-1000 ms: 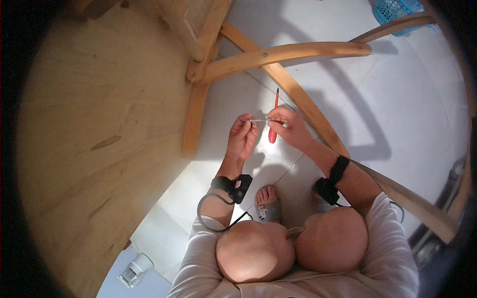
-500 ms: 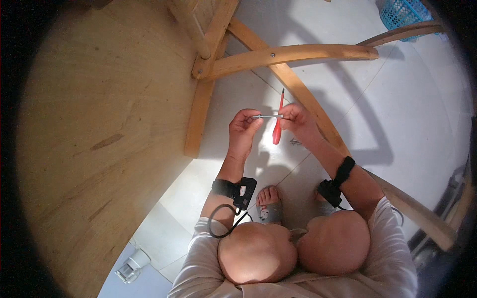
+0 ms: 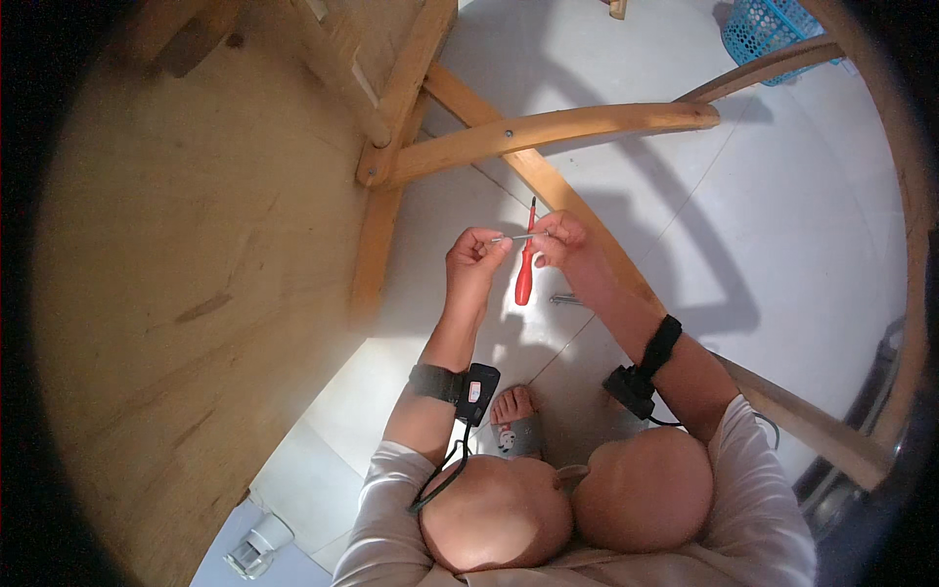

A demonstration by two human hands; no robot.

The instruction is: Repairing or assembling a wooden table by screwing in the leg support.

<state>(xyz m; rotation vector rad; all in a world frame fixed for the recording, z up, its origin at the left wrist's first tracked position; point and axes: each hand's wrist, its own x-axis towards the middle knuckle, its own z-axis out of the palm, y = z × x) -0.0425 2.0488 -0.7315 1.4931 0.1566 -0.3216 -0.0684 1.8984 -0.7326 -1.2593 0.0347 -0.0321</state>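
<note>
My left hand (image 3: 472, 252) pinches one end of a thin silver bolt (image 3: 516, 237), held level. My right hand (image 3: 570, 240) has its fingertips closed on the other end. Beneath them a red screwdriver (image 3: 524, 279) lies on the tiled floor, its dark tip pointing away from me. Some small metal pieces (image 3: 564, 299), too small to tell apart, lie to its right, partly hidden by my right forearm.
A large plywood panel (image 3: 191, 274) fills the left side. Curved wooden bars (image 3: 548, 126) and a diagonal leg (image 3: 543, 177) cross the floor ahead. A blue plastic basket (image 3: 763, 39) stands at back right. My slippered foot (image 3: 518, 426) is below my arms.
Both hands have kept the bolt while their fingers shifted along it; the left hand has turned inward. The camera view has moved slightly. The small metal pieces beside the screwdriver have come into sight.
</note>
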